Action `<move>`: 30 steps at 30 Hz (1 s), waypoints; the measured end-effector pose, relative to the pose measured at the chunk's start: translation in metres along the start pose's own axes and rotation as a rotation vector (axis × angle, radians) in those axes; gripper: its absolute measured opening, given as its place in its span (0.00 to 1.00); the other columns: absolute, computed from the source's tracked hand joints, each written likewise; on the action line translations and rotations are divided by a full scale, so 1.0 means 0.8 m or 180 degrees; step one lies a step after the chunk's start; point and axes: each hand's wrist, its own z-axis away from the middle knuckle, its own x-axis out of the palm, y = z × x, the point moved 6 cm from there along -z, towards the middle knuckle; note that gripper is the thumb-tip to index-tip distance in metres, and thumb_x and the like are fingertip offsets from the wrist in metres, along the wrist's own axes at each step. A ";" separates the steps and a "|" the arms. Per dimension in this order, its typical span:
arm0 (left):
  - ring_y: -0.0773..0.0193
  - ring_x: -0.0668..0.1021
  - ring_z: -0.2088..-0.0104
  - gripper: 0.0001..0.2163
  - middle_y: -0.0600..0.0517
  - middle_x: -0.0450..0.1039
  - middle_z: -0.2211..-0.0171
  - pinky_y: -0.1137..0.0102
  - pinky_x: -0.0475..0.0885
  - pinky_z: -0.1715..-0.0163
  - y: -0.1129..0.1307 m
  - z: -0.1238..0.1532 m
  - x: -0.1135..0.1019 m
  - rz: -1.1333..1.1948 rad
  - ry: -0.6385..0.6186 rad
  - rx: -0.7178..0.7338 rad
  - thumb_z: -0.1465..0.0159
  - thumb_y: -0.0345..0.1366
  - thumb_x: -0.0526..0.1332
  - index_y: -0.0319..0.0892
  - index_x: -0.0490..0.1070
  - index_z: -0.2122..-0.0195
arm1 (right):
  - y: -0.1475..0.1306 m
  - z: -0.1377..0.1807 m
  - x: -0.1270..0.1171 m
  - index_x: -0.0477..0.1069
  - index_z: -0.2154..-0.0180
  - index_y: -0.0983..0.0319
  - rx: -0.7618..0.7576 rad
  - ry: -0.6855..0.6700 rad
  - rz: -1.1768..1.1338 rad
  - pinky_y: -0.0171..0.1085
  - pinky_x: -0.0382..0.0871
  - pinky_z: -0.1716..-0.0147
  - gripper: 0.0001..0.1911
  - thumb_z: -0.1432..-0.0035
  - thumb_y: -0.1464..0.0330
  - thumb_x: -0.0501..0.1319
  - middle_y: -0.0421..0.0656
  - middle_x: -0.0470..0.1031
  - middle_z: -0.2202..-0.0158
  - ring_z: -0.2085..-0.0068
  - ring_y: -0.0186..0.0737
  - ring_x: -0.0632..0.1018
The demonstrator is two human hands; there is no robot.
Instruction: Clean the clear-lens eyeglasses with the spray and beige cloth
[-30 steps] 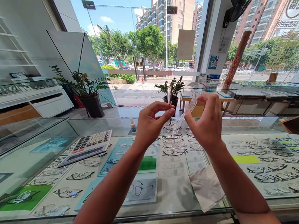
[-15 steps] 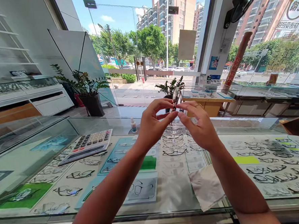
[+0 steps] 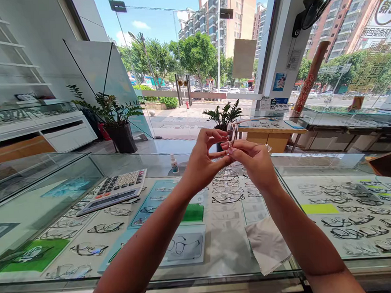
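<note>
A pair of eyeglasses (image 3: 231, 130) is held up above the glass counter, seen nearly edge-on, with one thin temple reaching out to the right. My left hand (image 3: 204, 157) pinches it from the left, fingers and thumb closed near the bridge. My right hand (image 3: 254, 160) grips it from the right, its thumb and forefinger meeting the left hand's fingertips. Much of the frame is hidden behind my fingers. Below my right forearm lies a pale cleaning cloth (image 3: 267, 243) on the counter top. A small white spray bottle (image 3: 174, 164) stands upright beyond my left forearm.
The glass display counter (image 3: 227, 264) holds many eyeglasses in rows under its top. A large calculator (image 3: 118, 188) rests on the left side. Behind the counter are a potted plant (image 3: 122, 135) and a wooden-fronted display table (image 3: 271, 135). A brown box (image 3: 390, 163) sits at the right.
The eyeglasses have turned and dropped slightly, so a temple now points right. My right hand has shifted a little left and down, its fingers curling in more.
</note>
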 end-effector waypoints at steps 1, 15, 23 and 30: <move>0.54 0.78 0.39 0.23 0.48 0.70 0.41 0.68 0.83 0.55 -0.001 0.000 0.000 -0.0006 -0.0026 -0.0021 0.41 0.35 0.77 0.49 0.62 0.54 | -0.001 0.000 0.001 0.86 0.64 0.54 -0.0048 0.0019 0.0013 0.51 0.77 0.44 0.04 0.39 0.65 0.70 0.43 0.86 0.57 0.49 0.47 0.83; 0.56 0.81 0.51 0.03 0.49 0.81 0.56 0.57 0.73 0.42 0.009 -0.017 -0.060 -0.1549 0.0277 0.0396 0.38 0.31 0.68 0.45 0.80 0.68 | -0.021 0.001 -0.026 0.84 0.62 0.54 -0.0466 0.0676 0.0423 0.50 0.77 0.44 0.06 0.36 0.62 0.68 0.41 0.87 0.58 0.52 0.45 0.84; 0.47 0.78 0.42 0.11 0.46 0.81 0.45 0.55 0.68 0.38 -0.116 -0.026 -0.190 -0.3091 0.0708 -0.1494 0.30 0.38 0.61 0.47 0.82 0.53 | -0.027 0.006 -0.024 0.84 0.62 0.54 -0.0515 0.0594 0.0289 0.53 0.76 0.42 0.04 0.36 0.63 0.69 0.41 0.87 0.60 0.51 0.47 0.84; 0.35 0.74 0.37 0.33 0.31 0.73 0.38 0.48 0.70 0.38 -0.216 0.012 -0.249 -0.2841 0.0914 -0.2796 0.41 0.41 0.76 0.35 0.69 0.38 | -0.033 0.012 -0.018 0.84 0.63 0.53 -0.0520 0.0524 0.0252 0.53 0.77 0.43 0.04 0.36 0.65 0.69 0.41 0.86 0.60 0.51 0.47 0.84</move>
